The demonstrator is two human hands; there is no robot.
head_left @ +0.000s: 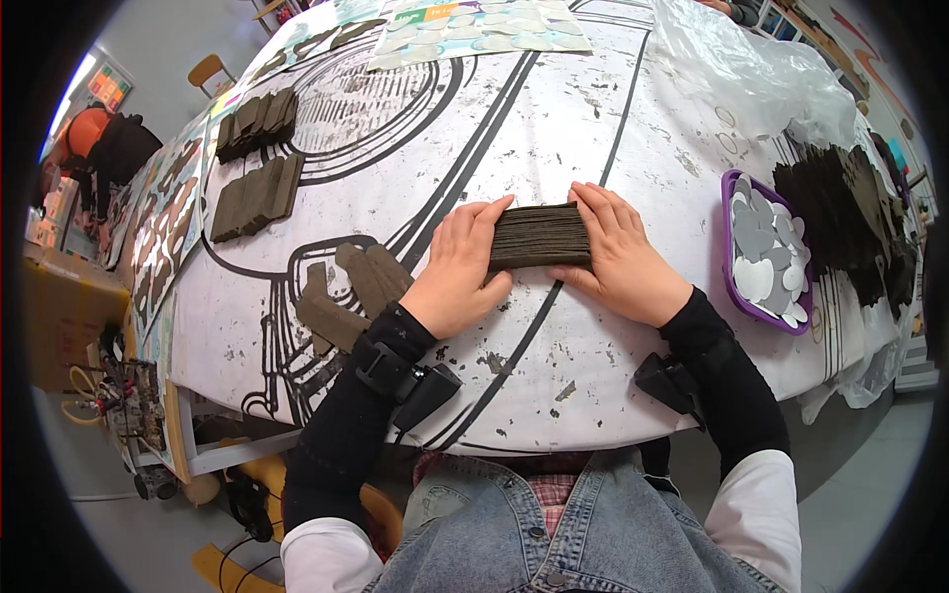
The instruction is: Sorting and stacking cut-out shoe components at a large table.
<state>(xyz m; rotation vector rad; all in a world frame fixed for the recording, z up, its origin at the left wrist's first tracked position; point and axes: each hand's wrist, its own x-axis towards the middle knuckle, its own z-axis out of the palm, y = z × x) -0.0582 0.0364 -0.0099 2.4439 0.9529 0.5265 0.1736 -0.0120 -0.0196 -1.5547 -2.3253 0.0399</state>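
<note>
A thick block of dark olive-brown flat strips (540, 237), apparently felt or cloth, stands on the table in front of me with its layered edges facing up. My left hand (455, 265) is closed around its left end, fingers at the far side and thumb near the front. At the right end, my right hand (633, 262) presses in the same way, thumb along the near edge. Beside my left wrist lie several loose strips (372, 279) of the same brown material, partly overlapping and partly behind my forearm.
Two more brown stacks (259, 198) lie at the left. On the right stands a purple-rimmed basket (728, 237) of white and grey discs, near a heap of dark strips (840, 217). Clear plastic (761, 74) covers the far right. Patterned sheets (484, 35) lie at the back.
</note>
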